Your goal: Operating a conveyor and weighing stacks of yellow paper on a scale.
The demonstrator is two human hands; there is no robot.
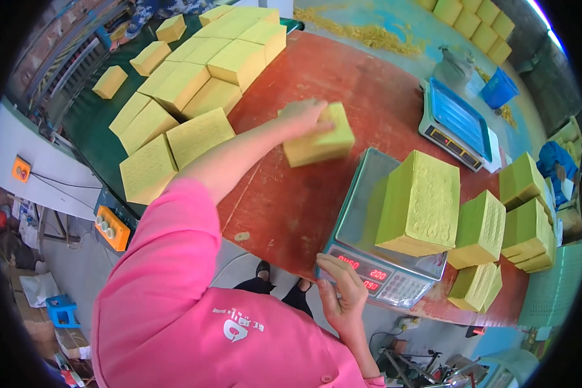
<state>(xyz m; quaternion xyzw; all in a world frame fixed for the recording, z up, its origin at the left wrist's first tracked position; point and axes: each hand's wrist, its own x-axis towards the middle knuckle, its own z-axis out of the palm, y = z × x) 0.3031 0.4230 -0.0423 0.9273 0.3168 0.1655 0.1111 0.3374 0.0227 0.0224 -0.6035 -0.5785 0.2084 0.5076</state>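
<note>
My left hand (304, 118) is stretched across the red table and grips a yellow paper block (320, 142) from above. Slight motion blur softens that block. Beside the front edge of a digital scale (348, 223), my right hand (344, 292) holds nothing, its fingers loosely bent and apart from the thumb. A taller yellow stack (420, 204) with an embossed face stands on the scale's platform. Red digits glow on the scale's display.
Many yellow blocks (200, 139) crowd the green conveyor belt (87, 116) at left. More stacks (478, 229) stand right of the scale on the red table (275, 194). Farther back sits a second scale (456, 123) with a blue tray. An orange button box (112, 228) is by the belt.
</note>
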